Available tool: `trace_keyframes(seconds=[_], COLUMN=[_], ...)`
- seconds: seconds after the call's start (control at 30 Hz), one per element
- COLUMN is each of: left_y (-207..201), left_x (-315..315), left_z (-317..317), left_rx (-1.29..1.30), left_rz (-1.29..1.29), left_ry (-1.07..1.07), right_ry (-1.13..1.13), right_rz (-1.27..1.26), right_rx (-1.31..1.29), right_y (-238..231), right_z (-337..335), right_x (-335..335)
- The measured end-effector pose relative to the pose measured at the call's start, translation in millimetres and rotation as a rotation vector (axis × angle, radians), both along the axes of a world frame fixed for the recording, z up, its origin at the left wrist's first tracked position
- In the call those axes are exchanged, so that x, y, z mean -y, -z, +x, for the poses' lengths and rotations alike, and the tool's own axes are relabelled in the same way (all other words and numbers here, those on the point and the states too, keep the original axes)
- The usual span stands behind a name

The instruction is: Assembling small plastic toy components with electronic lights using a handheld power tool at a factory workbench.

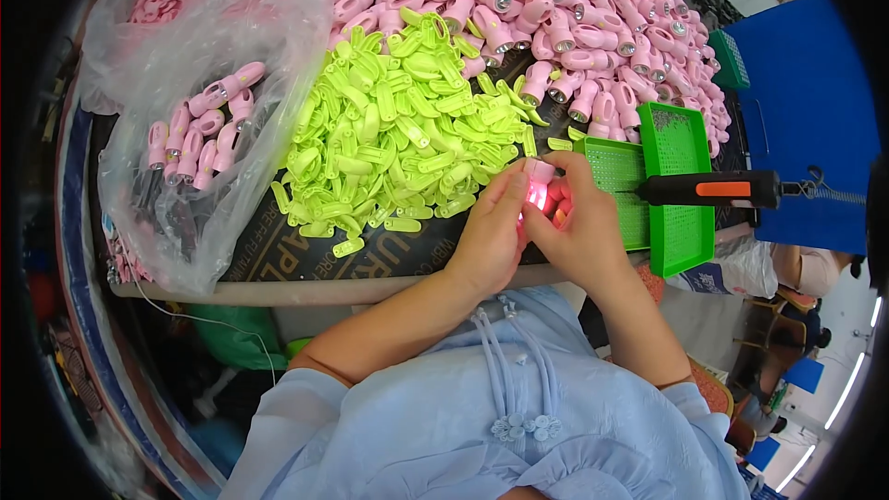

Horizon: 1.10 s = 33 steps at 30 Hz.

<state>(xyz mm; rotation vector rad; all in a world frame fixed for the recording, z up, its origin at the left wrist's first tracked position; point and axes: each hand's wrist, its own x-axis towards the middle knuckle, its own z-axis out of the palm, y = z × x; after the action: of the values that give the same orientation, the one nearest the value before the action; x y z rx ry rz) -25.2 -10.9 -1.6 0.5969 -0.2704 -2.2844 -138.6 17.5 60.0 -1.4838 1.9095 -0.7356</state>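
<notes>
Both hands are closed around a small pink flashlight (539, 170) at the table's near edge. A bright pinkish glow shows between my fingers, and part of its body is hidden by them. My left hand (495, 236) grips its left side, while my right hand (585, 227) wraps the other side with the thumb pressed against it. Just beyond and to the left lies a large heap of lime-green plastic covers (380, 130). Behind that, many pink flashlights (579, 32) are piled up, their clear lens ends pointing various ways.
A black and orange electric screwdriver (722, 190) on a coiled spring lies across green trays (682, 250), one holding small screws. Clear plastic bags (222, 37) at left have several pink flashlights (199, 139) on them. A blue panel (796, 111) stands at right. Other people sit at far right.
</notes>
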Motion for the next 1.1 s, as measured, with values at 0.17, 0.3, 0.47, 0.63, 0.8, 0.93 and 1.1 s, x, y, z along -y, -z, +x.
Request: trace_keyframes(seconds=[0.17, 0.3, 0.47, 0.63, 0.8, 0.93, 1.1], left_y=[18, 30, 28, 29, 28, 23, 18], left_x=[-3, -8, -8, -9, -7, -7, -5], left_z=[-1, -5, -4, -2, -1, 0, 0], left_rx=[0.104, 0.268, 0.379, 0.398, 0.308, 0.312, 0.454], left_rz=[-0.185, -0.347, -0.423, -0.399, -0.318, -0.341, -0.461], left_ry=[0.021, -0.052, -0.067, -0.092, -0.055, -0.066, -0.116], right_ry=[-0.011, -0.064, -0.007, 0.075, 0.095, 0.087, 0.031], right_rz=[0.011, 0.098, 0.038, -0.081, -0.103, -0.092, -0.027], right_rx=[-0.048, -0.120, -0.109, -0.038, 0.007, -0.020, 0.081], right_y=[-7, -5, 8, 12, 14, 13, 6], right_z=[6, 6, 12, 19, 20, 17, 7], right_x=[0, 1, -5, -9, -11, -11, -10])
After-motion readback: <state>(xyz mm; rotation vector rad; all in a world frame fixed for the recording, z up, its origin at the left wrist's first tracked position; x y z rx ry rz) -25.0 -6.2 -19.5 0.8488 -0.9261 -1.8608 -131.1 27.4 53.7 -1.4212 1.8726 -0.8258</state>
